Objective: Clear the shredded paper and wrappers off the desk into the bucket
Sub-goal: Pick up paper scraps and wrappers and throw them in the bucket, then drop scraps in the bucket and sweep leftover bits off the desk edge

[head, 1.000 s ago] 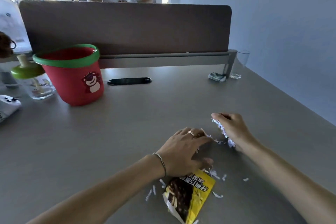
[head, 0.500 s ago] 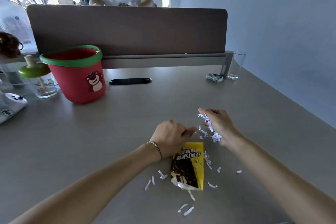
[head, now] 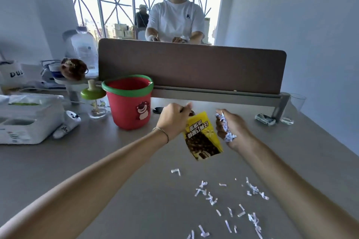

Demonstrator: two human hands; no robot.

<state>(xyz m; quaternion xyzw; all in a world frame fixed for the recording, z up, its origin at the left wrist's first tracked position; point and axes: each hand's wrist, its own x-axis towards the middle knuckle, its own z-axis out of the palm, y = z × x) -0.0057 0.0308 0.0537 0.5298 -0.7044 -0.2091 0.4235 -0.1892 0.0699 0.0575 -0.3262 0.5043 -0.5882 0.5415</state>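
Shredded paper lies scattered on the grey worktop nearer the person than both hands, between the two forearms and under the right one. A brown divider panel stands beyond the hands, with a person in a white shirt behind it. A red bucket with a green rim and a bear sticker stands upright on the worktop, just left of the left hand and beyond it. The left hand is raised above the worktop, its fingers curled round the top edge of a yellow wrapper, which hangs down between the two hands. The right hand, just right of the wrapper, is closed round a clump of white shreds that poke out of the fist. A clear glass stands well to the right of the right hand, with a crumpled wrapper beside it.
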